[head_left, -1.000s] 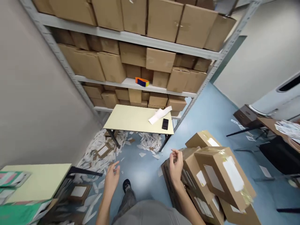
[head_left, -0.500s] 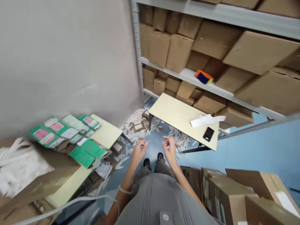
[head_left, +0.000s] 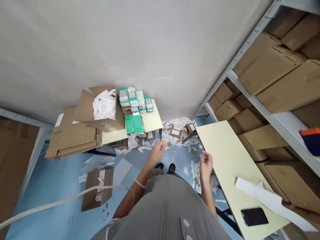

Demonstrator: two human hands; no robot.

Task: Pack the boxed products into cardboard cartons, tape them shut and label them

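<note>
My left hand (head_left: 158, 152) hangs over the blue floor, its fingers drawn together in a pinch. Whatever may lie between those fingertips is too small to make out. Beside the near edge of the right-hand cream table (head_left: 225, 146) is my right hand (head_left: 206, 165), fingers loosely curled and apart, with nothing seen in it. On that table lie a long strip of white paper (head_left: 260, 193) and a black phone (head_left: 254, 216). Ahead to the left, several green boxes with pink panels (head_left: 132, 95) and two plain green boxes (head_left: 134, 124) rest on another cream table (head_left: 153, 121).
Paper scraps (head_left: 183, 125) litter the floor by the wall. An open carton of white paper strips (head_left: 120, 113) stands beside flattened cardboard (head_left: 72, 140). Another open carton (head_left: 86, 190) sits on the floor. Shelving (head_left: 268, 115) with brown boxes lines the right. A pale cable (head_left: 60, 201) crosses at left.
My view has swung left, bringing the green boxes toward the middle and the right-hand table nearer. My hands have moved farther apart, the right one now beside that table.
</note>
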